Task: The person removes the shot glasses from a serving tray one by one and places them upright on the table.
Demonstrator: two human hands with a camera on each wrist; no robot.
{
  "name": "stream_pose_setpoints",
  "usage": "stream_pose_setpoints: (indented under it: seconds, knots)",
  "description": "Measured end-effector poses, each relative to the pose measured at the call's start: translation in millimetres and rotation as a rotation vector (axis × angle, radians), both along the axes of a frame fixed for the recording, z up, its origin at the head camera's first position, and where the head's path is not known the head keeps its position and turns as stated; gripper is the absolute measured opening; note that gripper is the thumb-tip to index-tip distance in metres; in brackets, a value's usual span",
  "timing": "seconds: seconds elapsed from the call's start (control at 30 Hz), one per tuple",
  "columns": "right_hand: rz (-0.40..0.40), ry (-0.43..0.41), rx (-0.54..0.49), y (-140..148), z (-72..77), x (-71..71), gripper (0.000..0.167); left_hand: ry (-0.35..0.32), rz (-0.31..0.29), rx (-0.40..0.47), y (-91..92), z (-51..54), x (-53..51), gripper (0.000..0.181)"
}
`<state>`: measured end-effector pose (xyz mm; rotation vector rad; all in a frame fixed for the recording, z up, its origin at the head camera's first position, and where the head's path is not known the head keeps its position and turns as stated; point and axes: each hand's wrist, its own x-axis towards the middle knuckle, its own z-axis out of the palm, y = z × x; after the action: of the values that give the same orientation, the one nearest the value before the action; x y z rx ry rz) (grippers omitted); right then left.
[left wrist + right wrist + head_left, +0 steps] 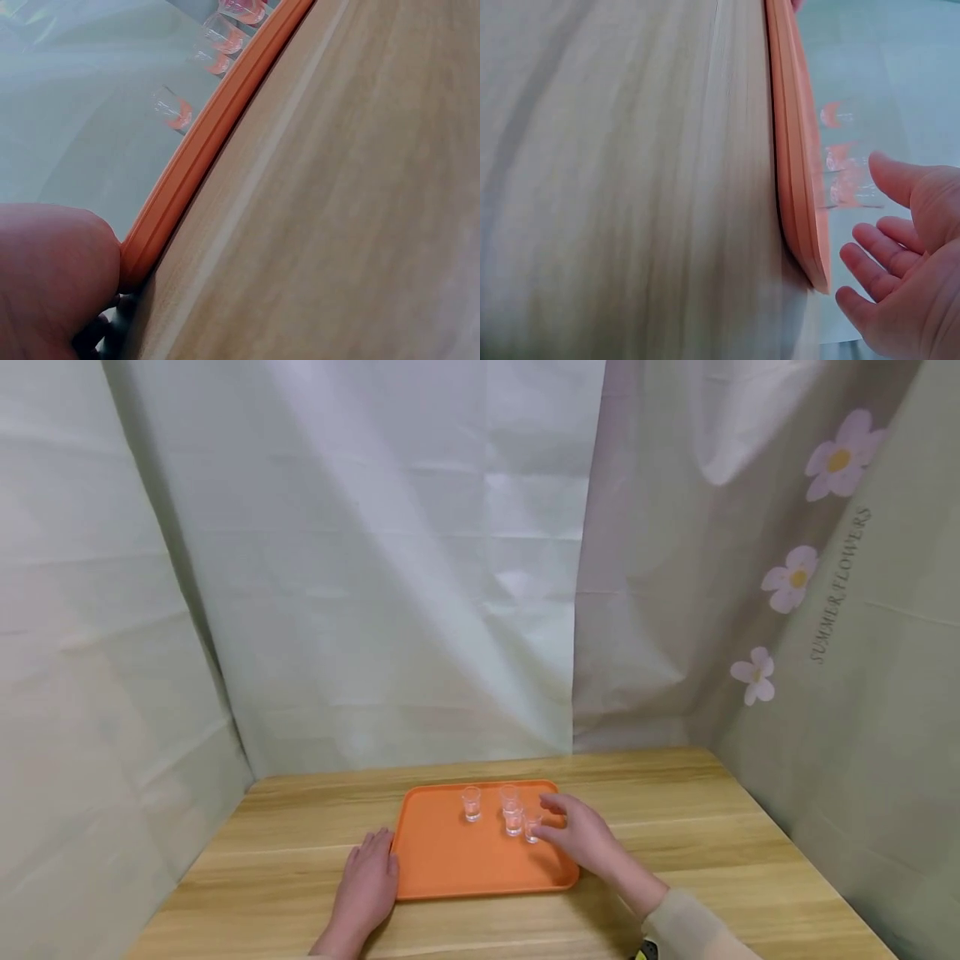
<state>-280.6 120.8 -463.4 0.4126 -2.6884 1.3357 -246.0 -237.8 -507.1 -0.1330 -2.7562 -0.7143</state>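
An orange tray (pixel 450 864) lies on the wooden table, bearing several small clear glasses. One glass (pixel 472 806) stands apart near the tray's middle back. Another glass (pixel 513 821) is grouped with others on the right. My right hand (pixel 588 839) reaches over the tray's right side, thumb and fingers spread beside the rightmost glass (pixel 532 832). In the right wrist view a gap shows between thumb and fingers; whether they touch glass I cannot tell. At the tray's left edge rests my left hand (pixel 366 881), its thumb (pixel 60 262) against the rim in the left wrist view.
Pale green curtains (pixel 390 568) hang behind and on both sides of the wooden table (pixel 277 860). The right curtain carries printed flowers (pixel 838 460) and lettering. Table surface extends on both sides of the tray.
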Motion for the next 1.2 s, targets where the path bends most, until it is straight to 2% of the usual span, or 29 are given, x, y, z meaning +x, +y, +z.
stream_pose_setpoints:
  seconds: [0.3,0.5,0.8,1.2]
  knots:
    - [0.046,-0.023,-0.056,-4.6,-8.9,-10.3,0.056,0.006,0.008,-0.012,0.4,-0.8,1.0,0.043]
    - [0.038,-0.039,-0.090,-7.6,-10.4,-13.5,0.048,-0.001,0.008,-0.005,0.3,-2.6,0.7,0.043]
    - [0.019,-0.029,-0.107,-8.4,-10.0,-11.9,0.028,0.002,0.007,-0.004,2.7,3.0,1.7,0.043]
    - [0.017,-0.032,-0.113,-6.5,-11.2,-11.3,0.024,-0.015,0.015,-0.014,2.5,2.6,1.7,0.043]
